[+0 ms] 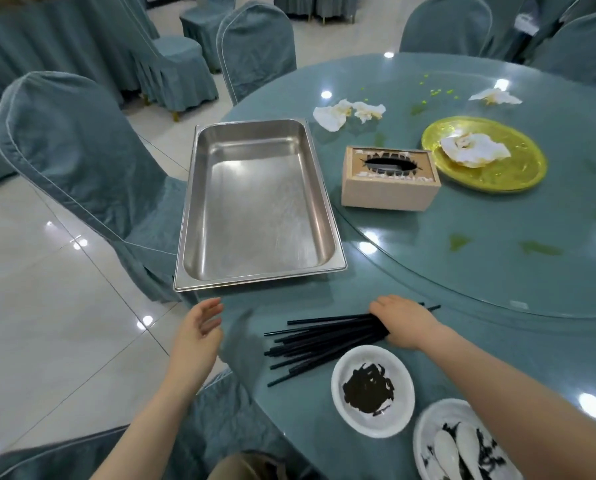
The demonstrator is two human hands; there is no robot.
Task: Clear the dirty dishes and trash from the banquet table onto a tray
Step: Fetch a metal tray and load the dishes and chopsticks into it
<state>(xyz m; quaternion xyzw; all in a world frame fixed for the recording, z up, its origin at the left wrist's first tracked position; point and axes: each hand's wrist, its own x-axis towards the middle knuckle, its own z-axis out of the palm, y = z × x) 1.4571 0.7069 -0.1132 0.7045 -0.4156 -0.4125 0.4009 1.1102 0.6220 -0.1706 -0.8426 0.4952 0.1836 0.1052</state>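
- Black chopsticks (327, 337), a loose bundle of thin sticks, lie on the round teal glass tabletop (497, 271) near its front edge, their tips fanned out toward the left.
- Right hand (402, 322) lies over the right end of the bundle, fingers curled down around the sticks, its grip grasping them.
- Left hand (199, 329) hovers past the tabletop's edge, palm turned inward, fingers relaxed and spread, its grip released and holding nothing.
- Rectangular stainless-steel tray (189, 202) sits on the left part of the tabletop, just beyond both hands, partly overhanging the rim; nothing lies inside it.
- Brown cardboard tissue box (390, 192) stands just right of the tray.
- Round yellow plate (518, 174) behind the box carries a crumpled white napkin (473, 150).
- More crumpled white tissues (345, 114) lie beyond the tray.
- White bowl with dark residue (372, 389) sits near the right forearm; beside it, a white dish holding two white spoons (463, 445).
- Teal-covered chairs (82, 168) surround the tabletop.
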